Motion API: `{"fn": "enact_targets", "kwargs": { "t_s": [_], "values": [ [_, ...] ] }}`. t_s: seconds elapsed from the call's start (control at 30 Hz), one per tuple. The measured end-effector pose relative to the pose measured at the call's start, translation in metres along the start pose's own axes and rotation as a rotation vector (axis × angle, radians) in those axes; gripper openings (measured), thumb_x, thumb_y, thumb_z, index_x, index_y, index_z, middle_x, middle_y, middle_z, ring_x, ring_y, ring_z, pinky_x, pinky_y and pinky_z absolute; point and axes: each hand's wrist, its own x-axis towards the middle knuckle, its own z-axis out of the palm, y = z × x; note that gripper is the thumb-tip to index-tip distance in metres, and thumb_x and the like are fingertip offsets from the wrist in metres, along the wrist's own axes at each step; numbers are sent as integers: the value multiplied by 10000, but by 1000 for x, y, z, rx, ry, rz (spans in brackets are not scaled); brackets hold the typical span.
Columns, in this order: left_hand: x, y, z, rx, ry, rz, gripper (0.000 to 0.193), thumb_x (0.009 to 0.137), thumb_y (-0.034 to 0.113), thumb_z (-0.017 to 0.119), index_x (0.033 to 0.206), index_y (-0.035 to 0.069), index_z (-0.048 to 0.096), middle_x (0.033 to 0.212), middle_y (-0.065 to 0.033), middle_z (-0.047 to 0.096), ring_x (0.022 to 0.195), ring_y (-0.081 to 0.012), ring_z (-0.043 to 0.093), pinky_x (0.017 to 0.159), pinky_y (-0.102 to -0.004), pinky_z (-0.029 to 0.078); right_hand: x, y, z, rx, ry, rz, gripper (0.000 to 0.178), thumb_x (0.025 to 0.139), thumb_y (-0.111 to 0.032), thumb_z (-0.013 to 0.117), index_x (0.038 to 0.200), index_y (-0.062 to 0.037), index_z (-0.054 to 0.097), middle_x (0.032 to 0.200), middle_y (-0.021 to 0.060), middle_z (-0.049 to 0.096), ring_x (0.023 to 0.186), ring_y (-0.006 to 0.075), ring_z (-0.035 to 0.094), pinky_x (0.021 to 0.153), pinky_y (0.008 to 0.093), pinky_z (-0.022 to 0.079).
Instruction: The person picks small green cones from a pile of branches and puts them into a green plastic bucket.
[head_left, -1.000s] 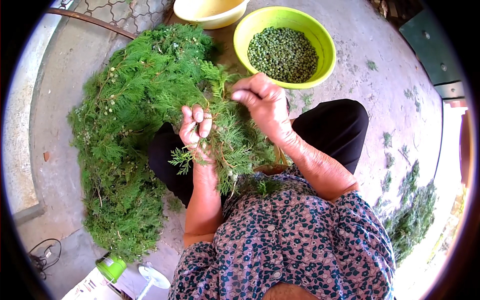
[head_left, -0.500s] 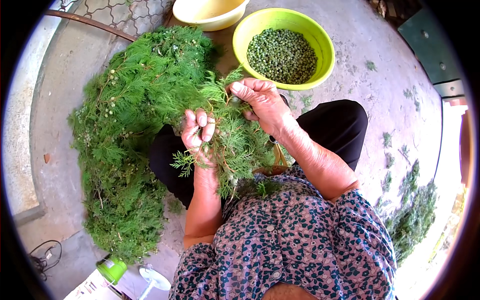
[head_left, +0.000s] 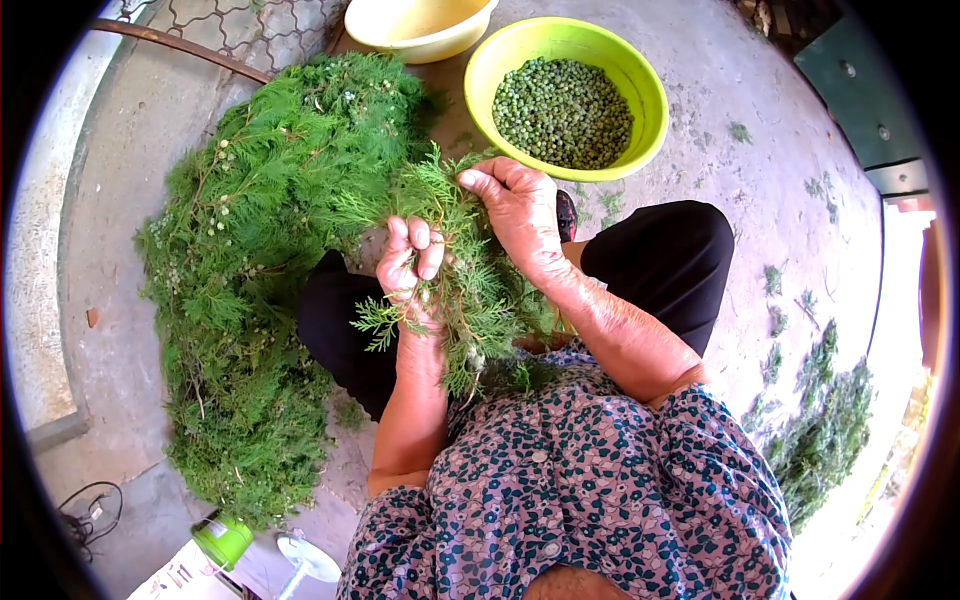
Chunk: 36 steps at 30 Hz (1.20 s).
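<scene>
My left hand (head_left: 411, 262) is closed around a leafy evergreen branch (head_left: 470, 290) held above my lap. Its flat green sprays hang down toward my shirt, and a few pale, round seed cones show among them. At the branch's upper right edge is my right hand (head_left: 522, 208), thumb and forefinger pinched together against the foliage; what lies between the fingertips is hidden. Just beyond that hand stands a lime-green basin (head_left: 652, 135), partly filled with small round green cones (head_left: 562, 112).
A big heap of cut evergreen branches (head_left: 270, 190) lies along my left side. A cream basin (head_left: 420, 45) stands behind it. More greenery (head_left: 825, 430) lies on the concrete floor at right. A green bucket (head_left: 224, 542) and a cable (head_left: 92, 515) are at lower left.
My left hand has shifted slightly right with the branch. The right hand stays near the branch's upper part, its wrist turned a little, and the thumb and forefinger remain pinched.
</scene>
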Motion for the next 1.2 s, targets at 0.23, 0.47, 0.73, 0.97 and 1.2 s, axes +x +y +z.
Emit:
{"fn": "enact_targets", "kwargs": {
  "t_s": [0.23,0.47,0.73,0.97,1.2],
  "values": [
    [0,-1,-9,116,67,90,327,932,332,343,754,82,455,568,17,370,417,-76,320,470,-205,409,-1,4,7,-132,41,-63,122,764,-135,639,796,-20,614,603,81,577,519,133,499,520,262,428],
    [-9,18,-25,108,-183,55,322,943,304,323,789,70,483,672,7,430,416,-74,311,387,-192,301,18,-2,-15,428,-71,402,94,853,-110,518,843,-18,535,641,33,557,427,72,460,356,191,318],
    [-7,15,-13,65,-149,71,353,941,345,315,778,70,464,531,20,338,404,-46,263,386,-175,217,10,-4,-25,755,-429,607,203,805,-198,623,709,-34,552,553,-13,476,401,63,399,348,190,247],
    [-8,11,-24,26,-60,94,309,935,312,351,762,74,447,612,18,376,412,-62,292,409,-183,265,0,-20,-19,443,-388,493,160,754,-168,673,760,-14,627,519,-13,507,386,48,385,353,197,293],
    [-10,18,-19,-101,-79,61,366,932,364,327,763,76,476,478,15,334,402,-102,288,463,-242,341,11,-18,-24,673,-331,548,63,795,-42,579,819,7,548,639,38,551,467,78,447,394,198,345]
  ]
}}
